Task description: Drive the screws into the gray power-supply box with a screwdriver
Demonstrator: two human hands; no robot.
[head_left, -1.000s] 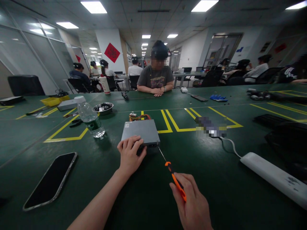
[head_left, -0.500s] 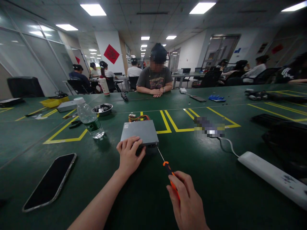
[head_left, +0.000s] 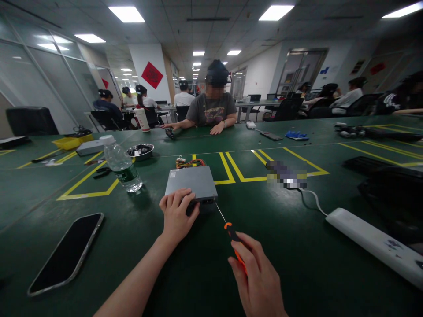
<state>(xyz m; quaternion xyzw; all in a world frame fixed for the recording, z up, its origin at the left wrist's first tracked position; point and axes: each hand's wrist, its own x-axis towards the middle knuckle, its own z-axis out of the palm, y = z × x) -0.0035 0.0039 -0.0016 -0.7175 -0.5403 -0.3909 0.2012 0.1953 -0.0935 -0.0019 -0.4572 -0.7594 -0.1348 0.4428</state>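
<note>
Grey box (head_left: 190, 179): our left hand (head_left: 177, 214) is clasping it, right hand (head_left: 257, 266) gripping a screwdriver (head_left: 232, 233) at its corner, probably turning, next needing steadiness.

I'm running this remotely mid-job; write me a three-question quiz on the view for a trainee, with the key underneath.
1. True or false: the left hand lies on the phone.
2. What tool does the right hand hold?
3. As the head camera sees it, where does the clear bottle stand relative to the gray metal box?
A) To its left
B) To its right
C) On top of it

Key:
1. False; it is on the gray metal box.
2. A screwdriver with an orange and black handle, its tip at the box's near right corner.
3. A
</note>
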